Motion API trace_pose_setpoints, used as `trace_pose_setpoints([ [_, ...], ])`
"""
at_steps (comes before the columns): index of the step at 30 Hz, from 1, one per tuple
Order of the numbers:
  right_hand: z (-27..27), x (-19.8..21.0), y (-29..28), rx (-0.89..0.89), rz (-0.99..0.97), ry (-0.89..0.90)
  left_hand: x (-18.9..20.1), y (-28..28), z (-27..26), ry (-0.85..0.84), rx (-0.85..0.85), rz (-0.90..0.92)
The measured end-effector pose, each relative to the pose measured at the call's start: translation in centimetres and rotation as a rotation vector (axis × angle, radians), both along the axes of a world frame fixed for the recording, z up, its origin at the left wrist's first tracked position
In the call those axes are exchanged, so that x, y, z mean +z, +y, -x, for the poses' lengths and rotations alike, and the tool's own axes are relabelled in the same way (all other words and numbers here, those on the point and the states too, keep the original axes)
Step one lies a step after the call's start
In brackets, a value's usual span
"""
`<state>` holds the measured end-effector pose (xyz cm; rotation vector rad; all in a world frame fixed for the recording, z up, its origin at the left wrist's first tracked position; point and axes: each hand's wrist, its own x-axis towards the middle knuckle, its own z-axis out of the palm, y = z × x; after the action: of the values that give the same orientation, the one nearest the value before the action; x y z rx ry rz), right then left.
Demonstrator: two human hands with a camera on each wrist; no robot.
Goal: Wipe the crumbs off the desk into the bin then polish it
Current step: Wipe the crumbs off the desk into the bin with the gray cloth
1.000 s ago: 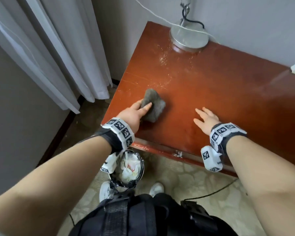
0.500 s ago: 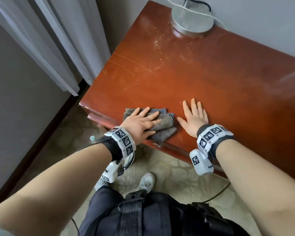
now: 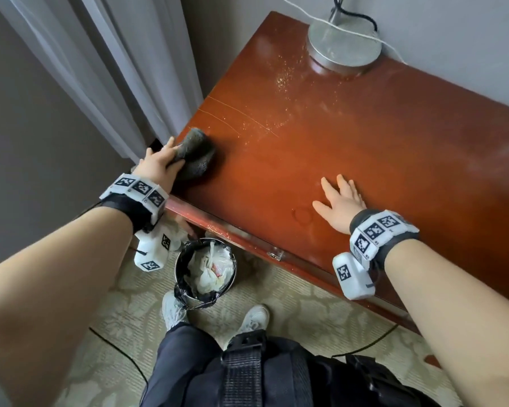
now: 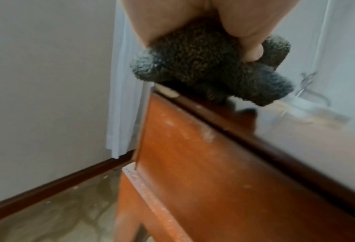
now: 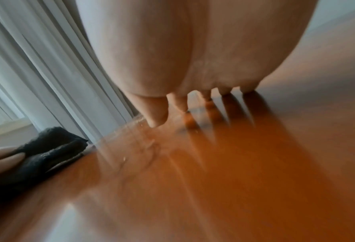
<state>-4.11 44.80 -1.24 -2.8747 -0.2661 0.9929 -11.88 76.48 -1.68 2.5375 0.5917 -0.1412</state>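
Note:
My left hand (image 3: 162, 160) grips a dark grey fluffy cloth (image 3: 196, 152) at the front left corner of the reddish wooden desk (image 3: 350, 148). In the left wrist view the thumb and fingers curl round the cloth (image 4: 209, 68) right over the desk's corner. My right hand (image 3: 340, 201) lies flat on the desk top near the front edge, fingers straight and spread; its fingertips (image 5: 156, 117) touch the glossy wood. Fine pale crumbs (image 3: 285, 74) are scattered at the back left of the desk. A small bin (image 3: 204, 268) with a black liner stands on the floor below the front edge.
A round metal lamp base (image 3: 344, 47) with cables sits at the desk's back edge by the wall. White curtains (image 3: 124, 69) hang left of the desk. My feet in white shoes (image 3: 253, 318) stand on patterned carpet beside the bin; a black cable (image 3: 124, 351) runs across the floor.
My left hand has carried the cloth from the front edge, beside my right hand, out to the desk's left corner. The right hand has stayed flat on the desk.

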Motion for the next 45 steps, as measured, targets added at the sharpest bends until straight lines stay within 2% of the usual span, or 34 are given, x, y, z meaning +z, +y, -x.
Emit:
trace_pose_setpoints([
  [2, -1.4, 0.8, 1.1, -0.088, -0.058, -0.033, 0.9, -1.5, -0.1, -0.035, -0.132, -0.013],
  [5, -3.3, 1.1, 3.8, -0.124, -0.083, -0.046, 0.9, -5.2, 0.0, 0.177, -0.508, -0.102],
  [7, -4.2, 0.9, 5.9, -0.099, -0.061, -0.012, 0.1, -6.1, 0.1, 0.311, -0.646, -0.204],
  [9, -4.5, 0.4, 7.6, -0.076, 0.006, 0.016, -0.5, -4.8, -0.6, 0.349, -0.623, -0.245],
  [11, -4.4, -0.2, 8.4, -0.061, 0.08, 0.028, -1.0, -1.6, -1.6, 0.323, -0.489, -0.251],
  [13, -4.4, -0.8, 8.5, -0.045, 0.113, 0.026, -1.9, 2.9, -2.3, 0.235, -0.271, -0.138],
  [15, -4.4, -1.2, 8.4, -0.05, 0.113, 0.043, -2.2, 6.9, -2.5, 0.089, -0.07, 0.049],
  [18, -4.5, -0.8, 8.5, -0.061, 0.114, 0.072, -1.1, 8.8, -2.6, -0.111, 0.063, 0.162],
  [19, -4.7, -0.6, 8.4, -0.066, 0.096, 0.078, -0.5, 8.2, -2.8, -0.142, 0.016, 0.186],
  [21, -5.2, 0.6, 7.6, -0.101, 0.008, 0.088, 0.4, 5.9, -3.4, -0.164, -0.207, 0.22],
  [24, -5.5, 2.0, 4.2, -0.2, -0.131, 0.054, 1.1, 0.1, -4.6, 0.022, -0.483, 0.153],
  [26, -4.4, 1.6, 1.3, -0.184, -0.016, 0.023, 0.8, -3.6, -5.3, 0.133, -0.523, 0.068],
  [28, -2.6, 0.4, -0.9, -0.097, 0.106, 0.02, -0.1, -6.7, -5.9, 0.171, -0.488, 0.007],
  [30, -1.6, -0.6, -1.8, -0.056, 0.117, 0.015, -1.0, -9.4, -6.2, 0.218, -0.528, -0.077],
  [33, -1.6, -0.8, -2.0, -0.056, 0.058, 0.022, -1.5, -13.5, -4.2, 0.221, -0.834, -0.26],
  [36, -1.9, -0.9, -2.8, -0.007, 0.024, 0.017, -1.7, -16.1, -0.8, 0.153, -1.05, -0.272],
  [38, -1.9, -0.9, -3.5, 0.027, -0.001, 0.024, -1.9, -15.4, 0.8, 0.103, -1.107, -0.178],
  [41, -2.0, -0.8, -3.9, 0.073, 0.001, 0.029, -2.1, -12.6, 2.0, 0.026, -1.162, 0.077],
  [43, -2.0, -0.8, -4.0, 0.081, 0.011, 0.031, -1.4, -11.1, 0.9, 0.038, -1.02, 0.091],
  [45, -1.8, -0.9, -3.9, 0.083, 0.013, 0.025, 0.2, -10.1, -1.5, 0.149, -0.749, 0.013],
])
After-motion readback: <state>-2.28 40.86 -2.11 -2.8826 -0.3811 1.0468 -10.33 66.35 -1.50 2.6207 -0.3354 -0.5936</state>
